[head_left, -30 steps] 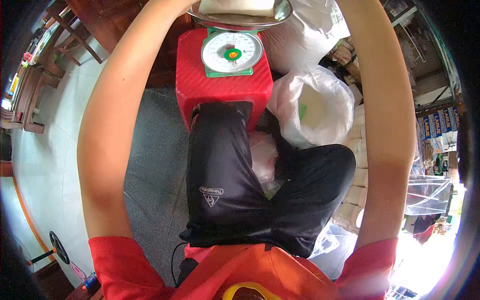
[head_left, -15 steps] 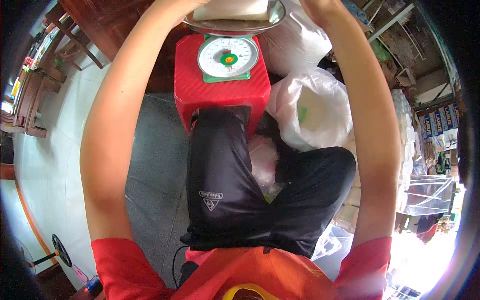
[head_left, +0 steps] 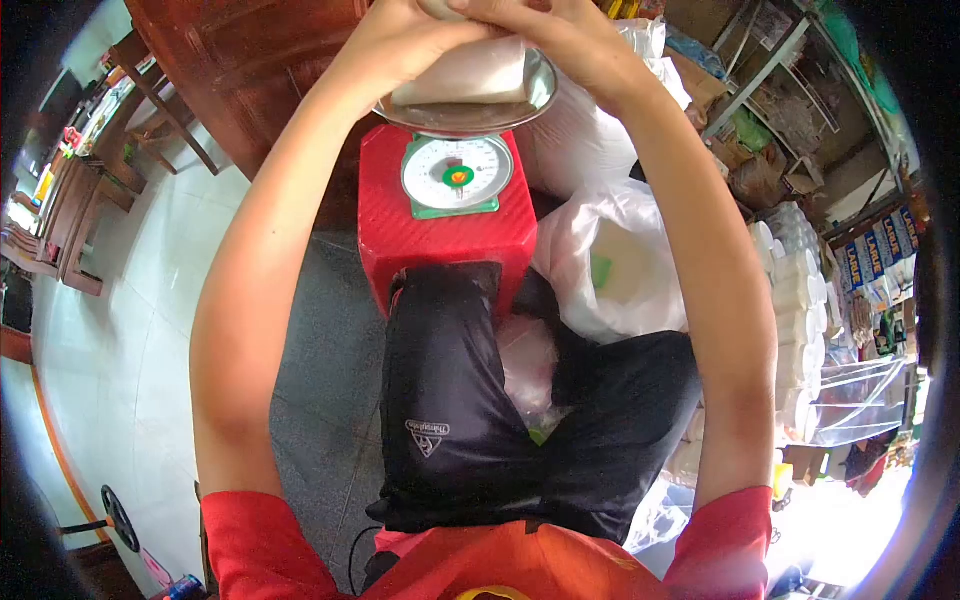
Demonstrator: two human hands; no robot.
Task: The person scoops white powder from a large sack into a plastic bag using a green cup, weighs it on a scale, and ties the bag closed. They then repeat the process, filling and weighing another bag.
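A filled white plastic bag point(head_left: 468, 78) rests on the round metal pan point(head_left: 480, 120) of a dial scale. At the top edge of the view my left hand point(head_left: 415, 42) and my right hand point(head_left: 565, 38) meet over the bag, closed on its gathered top. My fingers overlap there, and the upper end of the bag is partly hidden by them. Below the pan, the scale's white dial point(head_left: 458, 172) in a green frame faces me, standing on a red plastic stool point(head_left: 448, 238).
Right of the stool stands an open white sack point(head_left: 610, 265) with pale contents and a green piece inside. Another full white sack point(head_left: 580, 135) is behind it. White lidded tubs point(head_left: 798, 325) are stacked at the right. A wooden cabinet point(head_left: 250, 70) stands behind the scale.
My hands have come together over the bag; before, they were apart and mostly cut off at the top. The view has tilted up, so scale and stool sit lower.
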